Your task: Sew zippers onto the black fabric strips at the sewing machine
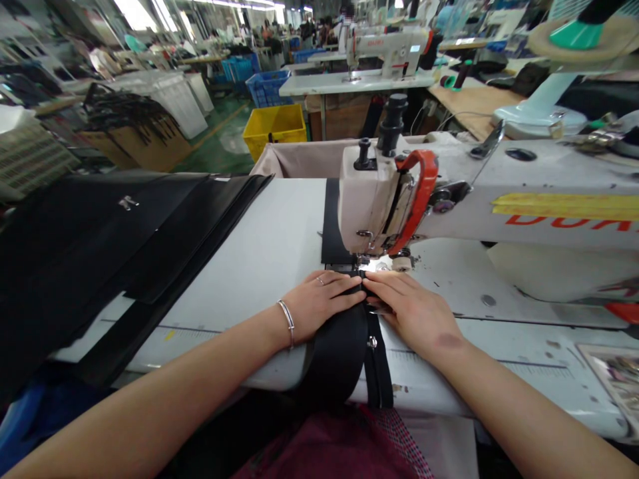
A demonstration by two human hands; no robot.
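A black strip of material runs under the sewing machine's needle area and curves down over the table's front edge. My left hand lies on the strip, fingers stretched toward the needle. A black zipper with a silver slider lies along the strip's right side. My right hand has its fingers together at the zipper's upper end, close to the presser foot; its thumb is partly hidden. The fingertips of both hands nearly meet just in front of the foot.
Black panels are stacked on the left of the white table. The machine's arm spans the right, with a red lever. Behind stand a yellow crate, a blue crate and another sewing machine.
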